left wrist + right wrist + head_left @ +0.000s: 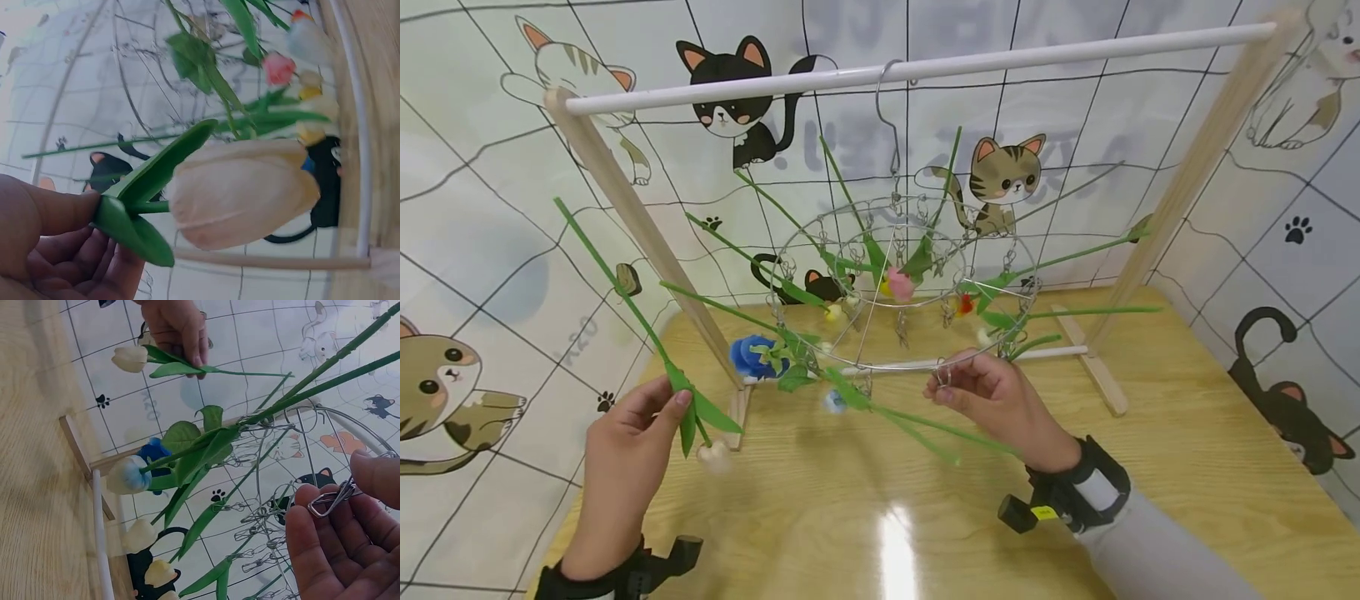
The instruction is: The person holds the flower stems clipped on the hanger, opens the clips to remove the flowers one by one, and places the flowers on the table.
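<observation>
At the left, my left hand (628, 442) pinches an artificial white tulip (244, 194) at its green leaves, bloom tilted downward and stem pointing up. My right hand (1000, 404) is at the front right rim of a round wire clip hanger (891, 367). Thumb and fingers there pinch a small metal wire clip (331, 499). Other artificial flowers hang from the hanger's clips, bloom down: a blue rose (752, 357), a pale blue tulip (128, 475), a pink flower (900, 283) and a red one (965, 304).
The hanger hooks over the white top rod (1037, 60) of a stand with wooden legs (632, 217). A lower white rod (1060, 353) crosses near the table (820, 517). Cat-print sheeting (842, 108) covers the walls close behind and beside. Green stems (1090, 250) stick outward around the hanger.
</observation>
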Action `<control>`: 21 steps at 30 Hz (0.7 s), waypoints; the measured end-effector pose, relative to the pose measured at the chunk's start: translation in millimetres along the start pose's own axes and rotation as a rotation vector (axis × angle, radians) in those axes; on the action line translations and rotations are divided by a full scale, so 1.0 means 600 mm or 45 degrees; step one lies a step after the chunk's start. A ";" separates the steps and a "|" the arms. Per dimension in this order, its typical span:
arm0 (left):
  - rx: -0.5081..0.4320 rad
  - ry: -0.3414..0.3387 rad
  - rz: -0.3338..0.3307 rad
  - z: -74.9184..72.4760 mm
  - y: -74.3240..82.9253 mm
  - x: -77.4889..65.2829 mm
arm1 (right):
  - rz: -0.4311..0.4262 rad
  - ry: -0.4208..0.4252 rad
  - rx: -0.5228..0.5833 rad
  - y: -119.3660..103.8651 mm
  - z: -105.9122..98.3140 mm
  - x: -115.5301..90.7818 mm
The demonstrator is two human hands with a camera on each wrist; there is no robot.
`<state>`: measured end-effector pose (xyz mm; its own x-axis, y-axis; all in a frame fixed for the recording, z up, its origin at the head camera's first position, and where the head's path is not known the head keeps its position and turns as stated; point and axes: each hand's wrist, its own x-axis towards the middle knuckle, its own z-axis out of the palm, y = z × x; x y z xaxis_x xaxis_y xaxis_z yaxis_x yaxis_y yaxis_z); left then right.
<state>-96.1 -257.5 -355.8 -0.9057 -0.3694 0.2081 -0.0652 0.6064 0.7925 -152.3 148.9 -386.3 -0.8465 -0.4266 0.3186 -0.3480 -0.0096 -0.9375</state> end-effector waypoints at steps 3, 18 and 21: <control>0.044 0.002 -0.025 0.001 -0.024 0.018 | -0.005 -0.008 0.041 0.000 0.001 0.002; 0.392 -0.292 -0.041 0.018 -0.167 0.117 | 0.098 0.007 0.060 -0.004 0.005 0.002; 0.430 -0.378 -0.061 0.019 -0.182 0.128 | 0.084 0.007 0.064 -0.004 0.006 0.002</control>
<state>-163.1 -344.3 -432.9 -0.9761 -0.2144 -0.0367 -0.1982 0.8074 0.5557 -150.9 145.1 -384.5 -0.8692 -0.4226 0.2566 -0.2709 -0.0272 -0.9622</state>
